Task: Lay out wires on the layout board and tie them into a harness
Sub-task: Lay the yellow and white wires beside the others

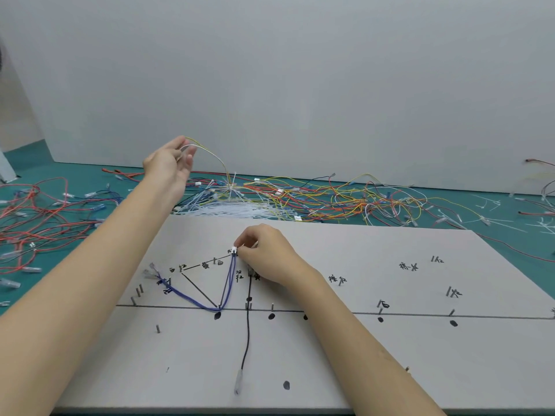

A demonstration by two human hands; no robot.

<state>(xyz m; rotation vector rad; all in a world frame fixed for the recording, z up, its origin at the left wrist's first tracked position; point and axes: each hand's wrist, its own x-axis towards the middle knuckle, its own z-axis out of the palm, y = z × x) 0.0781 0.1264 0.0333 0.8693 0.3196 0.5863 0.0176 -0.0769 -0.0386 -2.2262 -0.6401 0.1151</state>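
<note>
A grey layout board (375, 355) with drawn lines, hand-written labels and upright pins lies in front of me. Blue wires (186, 297) run from terminals at the left, round a pin on the long line, up to a white connector (234, 250). My right hand (265, 250) pinches that connector. A black wire (247, 340) hangs down the board's vertical line to a clear terminal. My left hand (168, 166) is raised beyond the board and holds a white and a yellow wire (213, 154) that arc down into the pile.
Behind the board, a tangle of yellow, orange, white and red wires (324, 196) and a bundle of white cable ties (237, 208) lie on the green table. More red and blue wires (39, 211) spread at the left. Loose cable ties (492, 205) lie at the right.
</note>
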